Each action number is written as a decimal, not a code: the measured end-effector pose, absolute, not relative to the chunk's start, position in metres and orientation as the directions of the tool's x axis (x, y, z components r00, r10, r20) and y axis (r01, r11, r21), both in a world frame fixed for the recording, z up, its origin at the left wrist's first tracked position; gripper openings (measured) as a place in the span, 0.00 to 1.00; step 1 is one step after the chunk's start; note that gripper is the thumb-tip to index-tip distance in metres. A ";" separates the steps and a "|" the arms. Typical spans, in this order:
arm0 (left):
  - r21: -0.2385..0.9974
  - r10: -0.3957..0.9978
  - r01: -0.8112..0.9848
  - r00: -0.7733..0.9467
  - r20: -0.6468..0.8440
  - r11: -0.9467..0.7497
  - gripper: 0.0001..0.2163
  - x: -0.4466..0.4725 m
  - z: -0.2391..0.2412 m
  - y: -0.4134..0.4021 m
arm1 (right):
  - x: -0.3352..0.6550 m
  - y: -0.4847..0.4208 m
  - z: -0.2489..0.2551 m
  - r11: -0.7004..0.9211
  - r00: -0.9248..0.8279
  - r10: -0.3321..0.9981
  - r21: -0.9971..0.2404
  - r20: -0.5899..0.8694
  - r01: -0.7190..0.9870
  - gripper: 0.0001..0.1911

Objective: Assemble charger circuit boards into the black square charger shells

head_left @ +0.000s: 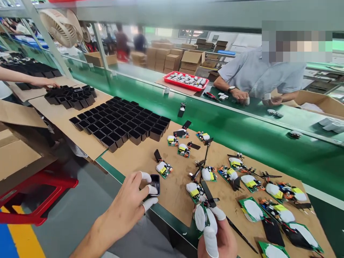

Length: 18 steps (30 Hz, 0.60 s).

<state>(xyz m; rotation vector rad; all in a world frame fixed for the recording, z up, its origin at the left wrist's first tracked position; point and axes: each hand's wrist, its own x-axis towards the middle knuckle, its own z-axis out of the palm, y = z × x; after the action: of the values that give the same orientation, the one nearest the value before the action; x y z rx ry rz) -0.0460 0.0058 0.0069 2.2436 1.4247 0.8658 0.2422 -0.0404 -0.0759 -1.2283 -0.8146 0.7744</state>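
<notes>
My left hand [126, 200], with white finger cots on its fingertips, is closed on a small black plastic case [155, 183] at the table's front edge. In my right hand [221, 236], also in finger cots, is a green circuit board [199, 219] coated with white glue. A black flat piece [208, 193] stands above that board; whether it is attached cannot be told. Just beyond the left hand lies another circuit board [163, 168] with yellow tape and white glue. Many similar boards [251, 181] with black leads spread over the cardboard to the right.
Rows of open black cases [120, 122] stand at the left on cardboard [134, 154]. Behind runs a green conveyor belt [215, 125]. Across it, a co-worker [258, 75] handles small white parts beside a red tray [185, 80]. Another person's arm [29, 77] reaches over cases at far left.
</notes>
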 end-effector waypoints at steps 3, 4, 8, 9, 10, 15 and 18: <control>0.710 0.943 0.623 0.170 0.287 -0.328 0.40 -0.044 -0.006 0.008 | 0.238 -0.041 -0.072 0.152 0.510 0.859 -0.975 0.050 -0.161 0.32; 0.741 0.953 0.602 0.141 0.267 -0.296 0.45 -0.044 -0.009 0.013 | 0.238 -0.041 -0.070 0.148 0.486 0.873 -0.971 0.039 -0.187 0.33; 0.816 0.961 0.512 0.196 0.195 -0.270 0.26 -0.043 -0.006 0.030 | 0.241 -0.039 -0.056 0.157 0.379 0.923 -0.964 0.066 -0.214 0.30; 0.839 0.959 0.471 0.207 0.194 -0.272 0.23 -0.042 -0.003 0.030 | 0.243 -0.039 -0.049 0.164 0.370 0.926 -0.964 0.077 -0.211 0.27; 0.865 0.958 0.423 0.210 0.198 -0.271 0.22 -0.040 0.001 0.028 | 0.244 -0.039 -0.041 0.165 0.361 0.929 -0.964 0.082 -0.206 0.25; 0.911 0.928 0.221 0.217 0.302 -0.348 0.28 -0.031 0.014 0.007 | 0.237 -0.048 0.009 0.143 0.169 0.978 -0.986 0.126 -0.090 0.34; 0.877 0.880 0.157 0.229 0.415 -0.454 0.31 -0.025 0.015 -0.001 | 0.225 -0.053 0.031 0.142 0.126 0.983 -0.990 0.137 -0.024 0.33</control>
<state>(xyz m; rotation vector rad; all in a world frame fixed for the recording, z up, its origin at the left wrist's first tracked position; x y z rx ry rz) -0.0250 -0.0013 0.0152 1.7848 0.9619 1.2753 0.2249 -0.0534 0.0314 -1.1382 -1.1574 1.0321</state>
